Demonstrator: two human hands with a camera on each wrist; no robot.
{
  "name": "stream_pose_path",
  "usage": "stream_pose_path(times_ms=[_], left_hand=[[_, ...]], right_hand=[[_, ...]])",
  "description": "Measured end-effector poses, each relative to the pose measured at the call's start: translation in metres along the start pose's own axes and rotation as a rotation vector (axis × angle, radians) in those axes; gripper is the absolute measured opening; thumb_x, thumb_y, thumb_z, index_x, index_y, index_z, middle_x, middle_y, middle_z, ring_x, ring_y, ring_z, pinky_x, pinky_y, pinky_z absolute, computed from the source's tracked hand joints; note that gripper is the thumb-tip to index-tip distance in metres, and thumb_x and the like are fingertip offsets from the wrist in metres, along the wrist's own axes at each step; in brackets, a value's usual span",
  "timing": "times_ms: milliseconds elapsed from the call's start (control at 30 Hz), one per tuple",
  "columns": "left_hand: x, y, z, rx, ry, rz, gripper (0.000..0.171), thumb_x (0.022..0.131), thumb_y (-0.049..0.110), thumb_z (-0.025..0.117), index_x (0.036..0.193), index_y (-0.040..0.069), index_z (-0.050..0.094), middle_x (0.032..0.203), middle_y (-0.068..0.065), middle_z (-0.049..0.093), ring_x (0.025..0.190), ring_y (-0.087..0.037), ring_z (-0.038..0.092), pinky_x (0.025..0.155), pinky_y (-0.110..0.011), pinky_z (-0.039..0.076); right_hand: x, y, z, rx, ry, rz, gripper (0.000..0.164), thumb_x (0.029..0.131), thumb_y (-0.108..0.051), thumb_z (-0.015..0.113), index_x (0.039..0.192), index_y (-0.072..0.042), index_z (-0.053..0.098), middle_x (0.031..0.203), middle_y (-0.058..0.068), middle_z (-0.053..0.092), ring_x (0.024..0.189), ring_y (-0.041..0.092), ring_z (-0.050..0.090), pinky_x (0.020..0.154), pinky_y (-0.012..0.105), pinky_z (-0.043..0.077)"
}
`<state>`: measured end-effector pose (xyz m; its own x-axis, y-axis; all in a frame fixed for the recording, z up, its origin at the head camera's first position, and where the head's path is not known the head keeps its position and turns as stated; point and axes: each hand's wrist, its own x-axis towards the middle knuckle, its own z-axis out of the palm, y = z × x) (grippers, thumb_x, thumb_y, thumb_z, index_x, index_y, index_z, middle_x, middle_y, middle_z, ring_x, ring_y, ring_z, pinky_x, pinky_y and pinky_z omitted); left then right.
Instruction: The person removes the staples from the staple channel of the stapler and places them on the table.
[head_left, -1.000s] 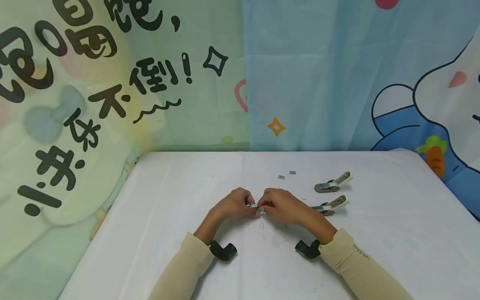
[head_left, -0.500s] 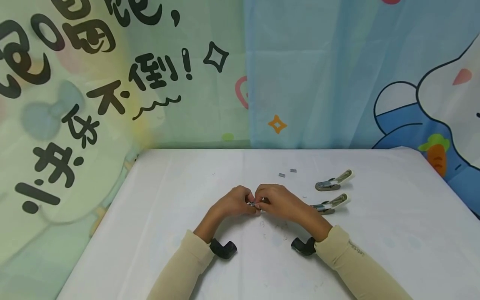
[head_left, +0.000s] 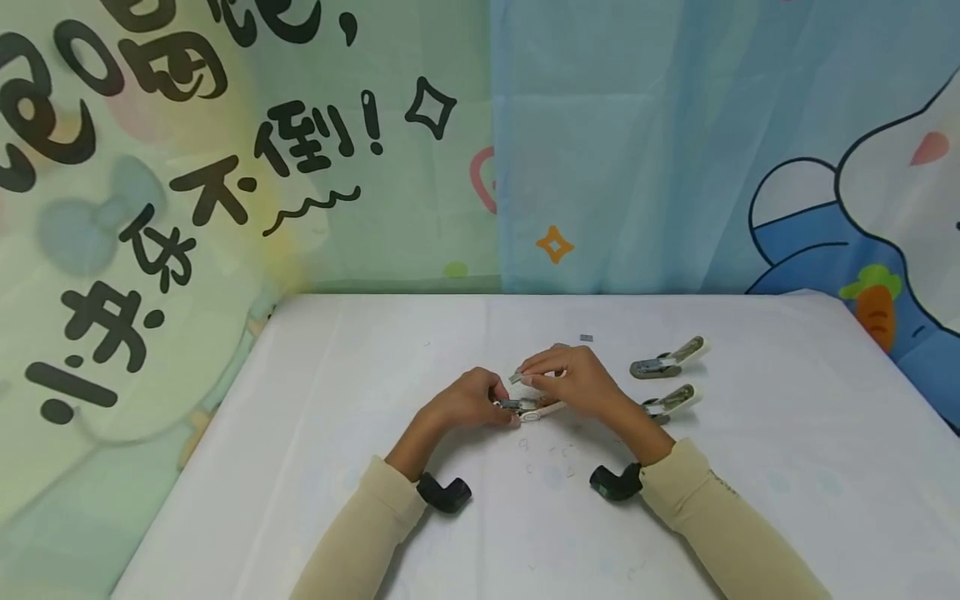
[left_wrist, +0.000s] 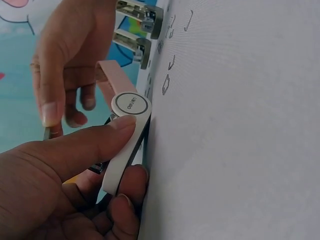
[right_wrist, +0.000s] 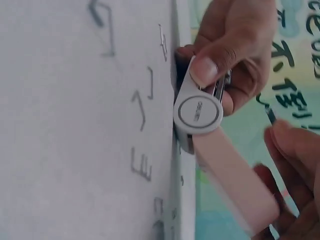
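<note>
My left hand (head_left: 468,398) grips a small stapler (left_wrist: 116,167) low over the table, its thumb pressed on the white side near the round hub. The stapler's pink handle (right_wrist: 235,182) is swung up away from the body, and the metal staple channel (head_left: 517,404) shows in the head view. Above and to the right of it, my right hand (head_left: 566,379) pinches a short grey strip of staples (head_left: 515,377) between thumb and fingertips. In the right wrist view that strip's dark end (right_wrist: 271,116) sticks out from the fingertips. The left palm hides part of the stapler's body.
Two more staplers, one farther back (head_left: 670,358) and one nearer (head_left: 671,402), lie to the right with their handles raised. A grey staple strip (head_left: 586,337) lies near the back. Several loose bent staples (head_left: 525,445) are scattered in front of the hands. A printed cloth (head_left: 600,167) hangs behind.
My right hand has moved up and right, away from the stapler, with the staple strip now showing in its fingertips. More of the stapler is uncovered; the left hand stays nearly in place.
</note>
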<state>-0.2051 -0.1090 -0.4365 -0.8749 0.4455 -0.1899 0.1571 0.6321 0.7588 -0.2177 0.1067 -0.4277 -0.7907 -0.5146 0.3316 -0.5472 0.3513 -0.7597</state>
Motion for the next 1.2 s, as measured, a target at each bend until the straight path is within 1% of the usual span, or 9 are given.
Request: stream_pose_path(times_ms=[33,67,133,267,500,700,833,1000,1200], left_hand=[[0.0,0.0,0.0,-0.001,0.001,-0.005,0.021,0.077,0.016,0.083,0.084,0.007,0.065,0.072,0.0,0.058,0.063,-0.011,0.047,0.055,-0.026,0.039],[0.001,0.001,0.0,-0.004,0.0,-0.01,0.021,0.077,0.015,0.083,0.084,0.006,0.065,0.073,0.0,0.059,0.063,-0.012,0.048,0.055,-0.026,0.039],[0.001,0.001,0.001,-0.002,0.001,-0.015,0.021,0.077,0.015,0.083,0.085,0.006,0.065,0.074,-0.001,0.059,0.064,-0.012,0.048,0.056,-0.025,0.04],[0.001,0.001,0.002,-0.017,0.003,-0.023,0.022,0.077,0.014,0.083,0.085,0.006,0.065,0.076,-0.001,0.06,0.065,-0.012,0.048,0.057,-0.026,0.04],[0.0,-0.002,0.003,-0.036,-0.002,-0.024,0.022,0.077,0.014,0.082,0.086,0.005,0.065,0.076,-0.002,0.059,0.065,-0.013,0.048,0.057,-0.026,0.04],[-0.001,0.002,0.003,-0.033,0.001,-0.023,0.021,0.077,0.013,0.082,0.086,0.005,0.065,0.077,-0.002,0.059,0.066,-0.013,0.049,0.057,-0.026,0.041],[0.0,0.002,0.002,-0.03,0.0,-0.024,0.021,0.077,0.013,0.082,0.086,0.005,0.064,0.077,-0.002,0.059,0.066,-0.013,0.048,0.057,-0.026,0.041],[0.0,0.001,0.003,-0.03,0.006,-0.024,0.022,0.077,0.013,0.082,0.086,0.005,0.064,0.078,-0.002,0.058,0.067,-0.013,0.048,0.058,-0.026,0.04],[0.001,0.001,0.003,-0.027,0.001,-0.032,0.023,0.077,0.014,0.083,0.086,0.005,0.064,0.078,-0.002,0.058,0.068,-0.013,0.049,0.059,-0.026,0.041]], right_hand=[[0.0,0.002,-0.001,0.009,0.037,0.041,0.011,0.089,-0.014,0.073,0.098,-0.009,0.078,0.103,0.002,0.072,0.093,0.017,0.062,0.077,0.037,0.046],[0.0,0.005,-0.002,0.013,0.071,0.081,0.013,0.089,-0.016,0.073,0.099,-0.01,0.078,0.105,0.001,0.072,0.092,0.016,0.061,0.071,0.034,0.045],[-0.001,0.01,-0.004,0.019,0.129,0.138,0.014,0.089,-0.019,0.073,0.1,-0.011,0.078,0.106,0.002,0.071,0.093,0.017,0.061,0.07,0.032,0.046],[-0.001,0.021,-0.006,0.002,0.185,0.217,0.015,0.088,-0.021,0.074,0.098,-0.011,0.079,0.106,0.003,0.072,0.097,0.02,0.064,0.071,0.033,0.047],[-0.004,0.042,-0.01,-0.056,0.176,0.274,0.013,0.088,-0.011,0.073,0.097,-0.003,0.077,0.104,0.012,0.072,0.112,0.031,0.061,0.089,0.044,0.049],[-0.006,0.043,-0.013,-0.133,0.197,0.33,0.013,0.087,-0.012,0.074,0.096,-0.005,0.078,0.1,0.011,0.073,0.103,0.032,0.064,0.088,0.047,0.048],[-0.006,0.041,-0.014,-0.188,0.173,0.354,0.009,0.086,-0.013,0.075,0.089,-0.006,0.079,0.096,0.009,0.073,0.099,0.032,0.065,0.087,0.048,0.048],[-0.004,0.042,-0.016,-0.2,0.135,0.378,0.009,0.086,-0.015,0.075,0.086,-0.007,0.079,0.099,0.008,0.073,0.101,0.032,0.065,0.089,0.048,0.047],[-0.005,0.044,-0.02,-0.194,0.124,0.361,0.01,0.087,-0.014,0.074,0.088,-0.005,0.079,0.098,0.009,0.073,0.103,0.033,0.064,0.089,0.049,0.047]])
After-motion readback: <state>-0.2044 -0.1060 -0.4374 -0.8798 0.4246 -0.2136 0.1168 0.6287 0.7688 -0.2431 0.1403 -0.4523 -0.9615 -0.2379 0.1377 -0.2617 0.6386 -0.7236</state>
